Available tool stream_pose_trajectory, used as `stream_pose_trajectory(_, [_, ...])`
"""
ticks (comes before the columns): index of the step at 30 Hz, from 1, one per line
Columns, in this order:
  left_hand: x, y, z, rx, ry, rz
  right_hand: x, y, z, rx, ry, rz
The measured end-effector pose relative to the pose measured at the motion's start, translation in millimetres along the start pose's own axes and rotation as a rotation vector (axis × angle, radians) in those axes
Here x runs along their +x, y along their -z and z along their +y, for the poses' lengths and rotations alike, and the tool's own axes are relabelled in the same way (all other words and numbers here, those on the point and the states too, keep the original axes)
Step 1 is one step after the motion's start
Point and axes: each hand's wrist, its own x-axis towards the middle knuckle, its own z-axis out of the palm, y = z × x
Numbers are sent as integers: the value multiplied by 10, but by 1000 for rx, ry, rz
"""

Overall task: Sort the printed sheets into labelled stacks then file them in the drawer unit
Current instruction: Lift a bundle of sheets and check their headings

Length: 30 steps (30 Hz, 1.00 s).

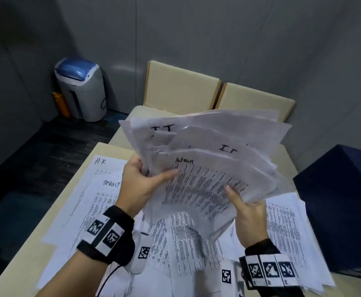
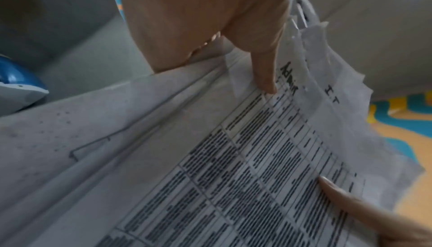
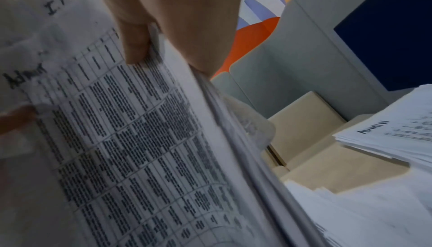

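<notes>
- a fanned bundle of printed sheets (image 1: 207, 159) is held up in the air above the beige table (image 1: 78, 181), between both hands.
- the front sheet (image 1: 201, 189) carries a printed grid and the handwritten word "admin"; sheets behind it show "i.t" at their tops.
- the left hand (image 1: 138, 187) grips the bundle's left edge, thumb on the front sheet beside the "admin" word, fingers hidden behind the paper.
- the right hand (image 1: 248, 213) pinches the bundle's lower right edge, thumb on the printed face, fingers behind.
- more sheets lie flat on the table under the hands: one marked "h.r" (image 1: 102, 166), one marked "tasklist" (image 1: 108, 189).
- a stack marked "admin" (image 3: 392, 136) lies on the table to the right.
- a dark blue box (image 1: 342, 202) stands just beside that stack.
- a grey shredder with a blue top (image 1: 81, 88) stands on the floor by the wall, well apart.
</notes>
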Motion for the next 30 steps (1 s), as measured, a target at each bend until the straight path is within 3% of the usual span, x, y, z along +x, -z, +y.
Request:
stream_pose_trajectory(3, [12, -46, 145, 4, -94, -62, 47, 66, -14, 12, 46, -12])
stream_pose_trajectory(7, [79, -158, 201, 4, -86, -110, 89, 1, -121, 12, 80, -121])
stream_pose_trajectory(11, [163, -118, 188, 109, -186, -39, 173, -39, -61, -21, 70, -71])
stream_pose_trajectory(13, [214, -27, 104, 98, -136, -19, 199, -34, 39, -19, 8, -22])
stream_pose_trajectory(16, [236, 126, -79, -13, 79, -102, 199, -51, 146, -36, -76, -72])
stream_pose_trajectory(19, [242, 200, -239, 147, 86, -145, 186, -64, 125, -101, -103, -170])
stream_pose_trajectory(23, [279, 185, -219, 99, 98, -64, 304, -36, -235, -8, 47, -105])
stream_pose_trajectory(26, [246, 195, -191, 65, 121, -92, 401, -105, -602, 99, 221, -159])
stream_pose_trajectory(30, [156, 282, -324, 70, 150, -96, 475, -277, -670, 6, 317, -98])
